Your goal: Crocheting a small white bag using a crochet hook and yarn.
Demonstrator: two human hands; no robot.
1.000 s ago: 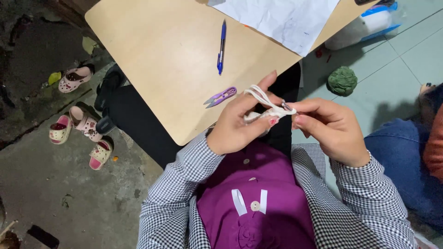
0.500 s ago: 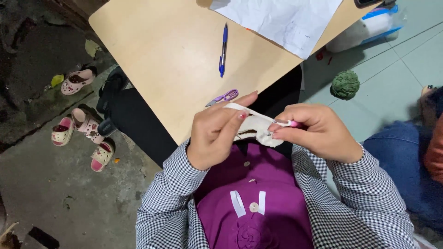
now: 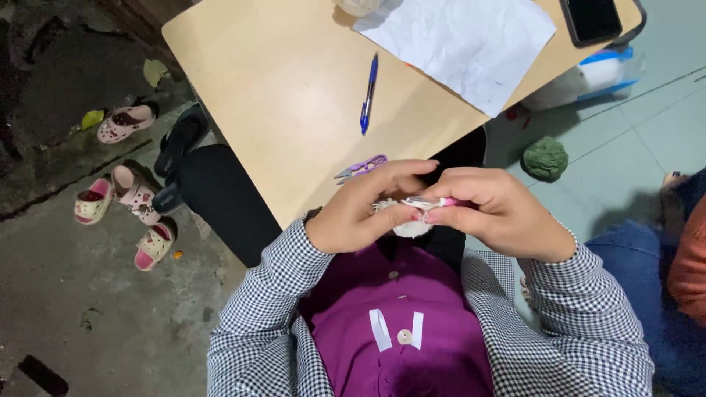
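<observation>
Both hands meet at six o'clock off the counter (image 3: 294,110) edge: left hand (image 3: 360,213) cups a small white crochet piece (image 3: 409,220), right hand (image 3: 493,213) pinches a pink-handled hook (image 3: 434,201) into it. The piece looks small, seemingly early work; purple snips (image 3: 360,168) lie unused at eleven o'clock.

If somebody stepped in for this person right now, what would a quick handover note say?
Left hand: grip closed on a small white fluffy piece, held above the lap.
Right hand: pinching a pink-handled hook against that piece.
On the table: purple thread snips near the edge, blue pen, white paper.
Green yarn ball lies on the floor.
Done or left: cannot tell; the hands hide most of the piece.
</observation>
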